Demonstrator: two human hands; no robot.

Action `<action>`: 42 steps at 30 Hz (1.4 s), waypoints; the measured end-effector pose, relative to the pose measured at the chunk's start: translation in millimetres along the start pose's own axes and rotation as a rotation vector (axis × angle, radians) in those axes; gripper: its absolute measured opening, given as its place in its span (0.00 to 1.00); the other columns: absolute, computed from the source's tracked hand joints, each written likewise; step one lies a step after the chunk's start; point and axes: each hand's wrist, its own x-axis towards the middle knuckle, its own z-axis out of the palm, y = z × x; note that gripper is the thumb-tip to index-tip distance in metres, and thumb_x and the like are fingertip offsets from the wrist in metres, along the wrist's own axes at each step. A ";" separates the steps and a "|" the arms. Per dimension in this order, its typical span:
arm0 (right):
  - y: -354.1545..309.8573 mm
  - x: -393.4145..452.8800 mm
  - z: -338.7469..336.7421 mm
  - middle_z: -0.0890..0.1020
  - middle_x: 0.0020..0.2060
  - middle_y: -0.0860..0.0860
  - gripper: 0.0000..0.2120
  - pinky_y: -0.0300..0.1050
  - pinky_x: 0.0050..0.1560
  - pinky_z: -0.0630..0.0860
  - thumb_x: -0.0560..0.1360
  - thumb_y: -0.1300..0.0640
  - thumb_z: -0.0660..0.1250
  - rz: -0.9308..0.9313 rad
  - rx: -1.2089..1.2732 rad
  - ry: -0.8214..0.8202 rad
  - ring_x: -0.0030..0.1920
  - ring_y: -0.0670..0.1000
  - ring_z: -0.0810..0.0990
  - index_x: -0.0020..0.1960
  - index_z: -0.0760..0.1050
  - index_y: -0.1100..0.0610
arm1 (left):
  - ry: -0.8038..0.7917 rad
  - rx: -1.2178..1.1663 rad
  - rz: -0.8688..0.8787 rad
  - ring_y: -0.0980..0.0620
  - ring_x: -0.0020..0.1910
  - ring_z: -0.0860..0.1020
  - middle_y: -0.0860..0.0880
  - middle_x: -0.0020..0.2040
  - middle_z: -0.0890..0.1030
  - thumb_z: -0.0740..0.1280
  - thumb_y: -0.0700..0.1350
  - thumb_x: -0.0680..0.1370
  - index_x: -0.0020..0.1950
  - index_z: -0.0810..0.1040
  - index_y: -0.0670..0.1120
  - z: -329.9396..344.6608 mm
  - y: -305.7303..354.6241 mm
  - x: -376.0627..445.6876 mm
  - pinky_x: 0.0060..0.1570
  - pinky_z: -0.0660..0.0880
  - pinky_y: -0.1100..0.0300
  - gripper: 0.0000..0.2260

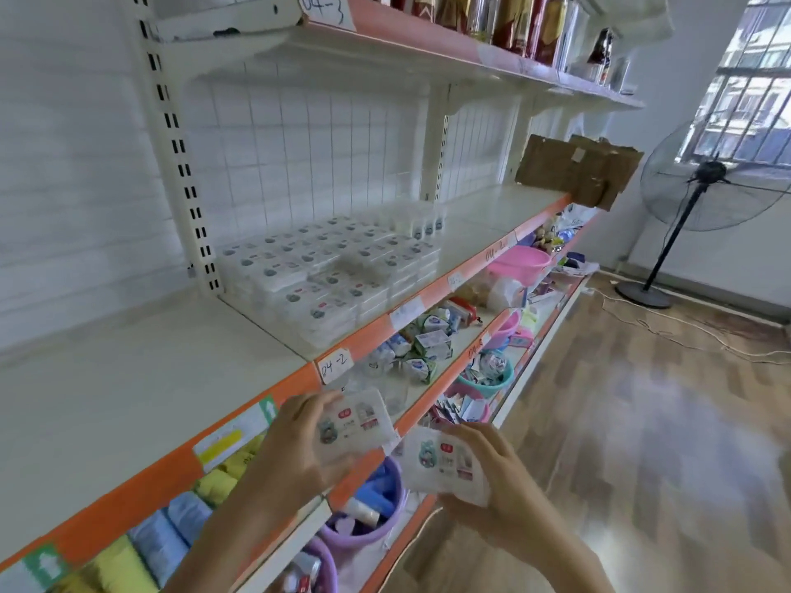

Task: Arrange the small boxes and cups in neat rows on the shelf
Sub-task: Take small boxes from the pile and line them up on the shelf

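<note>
Left hand: your left hand [295,438] grips one small box [357,423], fingers curled round its left edge and thumb side, printed face toward you.
Right hand: your right hand [492,477] grips a second box [445,466] from its right and lower edges; this one is tilted, its top leaning left.
Both boxes: they sit side by side, near each other but apart, in front of and below the orange front edge [257,400] of the middle shelf [141,378].
Where they go: the stacked boxes [325,276] already stand in rows near the shelf's back left, by the slotted upright; that lies up and forward-right of your hands.
Nearer hand: I judge the left, being closer to the shelf edge and higher.
Long axis: each held box looks wider than tall, so its long side should run along the rows; judge this as you lift.
Cups: a short row of small cups [428,222] stands behind the stack, toward the back wire grid.
Hard to make out: the stack's layers blur together, so I cannot count rows or spot the free gap; print on the boxes is unreadable; your forearms are cut off by the lower frame.
</note>
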 end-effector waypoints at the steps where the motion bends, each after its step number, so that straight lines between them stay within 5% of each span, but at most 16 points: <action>1: 3.1 19.3 -7.0 0.54 0.58 0.25 0.31 0.22 0.55 0.64 0.69 0.48 0.70 -0.027 -0.007 -0.008 0.59 0.32 0.63 0.63 0.55 0.34 | 0.030 -0.004 -0.009 0.69 0.55 0.63 0.68 0.55 0.61 0.63 0.66 0.60 0.61 0.60 0.63 -4.6 -1.8 16.4 0.54 0.64 0.70 0.31; 3: 7.0 61.2 -21.1 0.53 0.58 0.24 0.30 0.18 0.52 0.61 0.70 0.48 0.70 -0.082 -0.015 -0.015 0.56 0.27 0.62 0.63 0.55 0.35 | 0.100 -0.003 -0.017 0.64 0.55 0.64 0.68 0.55 0.61 0.63 0.66 0.59 0.61 0.60 0.62 -15.8 -6.6 49.0 0.55 0.63 0.66 0.32; 10: 7.4 215.7 -54.5 0.62 0.60 0.42 0.32 0.19 0.54 0.58 0.70 0.50 0.72 -0.303 -0.089 -0.040 0.58 0.40 0.63 0.70 0.63 0.51 | 0.263 0.222 -0.003 0.57 0.59 0.65 0.56 0.57 0.68 0.60 0.69 0.62 0.67 0.66 0.49 -62.0 -30.2 149.6 0.57 0.62 0.63 0.39; 17: 15.2 341.3 -50.6 0.65 0.65 0.51 0.32 0.43 0.62 0.65 0.71 0.50 0.71 -0.395 -0.110 -0.146 0.63 0.51 0.67 0.71 0.63 0.51 | 0.226 0.350 -0.159 0.53 0.65 0.63 0.51 0.66 0.69 0.71 0.56 0.69 0.69 0.65 0.49 -77.0 -57.8 195.8 0.61 0.61 0.60 0.31; 22: 27.8 392.8 -37.9 0.65 0.68 0.48 0.32 0.45 0.68 0.58 0.71 0.47 0.69 -0.517 -0.192 -0.315 0.69 0.50 0.59 0.72 0.61 0.49 | 0.228 0.421 -0.217 0.58 0.64 0.62 0.56 0.62 0.67 0.57 0.70 0.61 0.70 0.65 0.50 -70.7 -61.7 196.7 0.62 0.58 0.67 0.42; 25: 30.4 411.5 -33.6 0.65 0.69 0.48 0.32 0.43 0.67 0.57 0.72 0.45 0.68 -0.628 -0.219 -0.388 0.69 0.49 0.58 0.72 0.60 0.49 | 0.216 0.382 -0.261 0.62 0.61 0.60 0.58 0.59 0.63 0.62 0.71 0.63 0.71 0.64 0.52 -65.8 -60.3 190.9 0.61 0.58 0.71 0.41; 29: 33.6 428.8 -29.9 0.67 0.67 0.47 0.32 0.45 0.68 0.58 0.72 0.42 0.67 -0.755 -0.245 -0.447 0.67 0.49 0.60 0.72 0.61 0.49 | 0.270 0.368 -0.352 0.62 0.58 0.62 0.58 0.56 0.62 0.54 0.79 0.58 0.71 0.64 0.53 -58.5 -56.4 190.8 0.56 0.56 0.80 0.48; 36: 39.9 442.7 -20.6 0.66 0.65 0.48 0.32 0.47 0.67 0.59 0.72 0.42 0.66 -0.837 -0.252 -0.523 0.66 0.50 0.61 0.71 0.62 0.51 | 0.372 0.347 -0.496 0.61 0.57 0.63 0.65 0.54 0.60 0.69 0.62 0.65 0.70 0.66 0.49 -35.4 -46.1 194.2 0.64 0.60 0.67 0.37; 42: 41.7 449.1 -20.0 0.64 0.66 0.49 0.32 0.46 0.66 0.58 0.72 0.43 0.65 -0.880 -0.249 -0.546 0.66 0.51 0.61 0.72 0.60 0.52 | 0.469 0.385 -0.550 0.64 0.53 0.62 0.54 0.53 0.63 0.74 0.46 0.68 0.71 0.65 0.44 -30.0 -45.3 200.3 0.57 0.57 0.79 0.34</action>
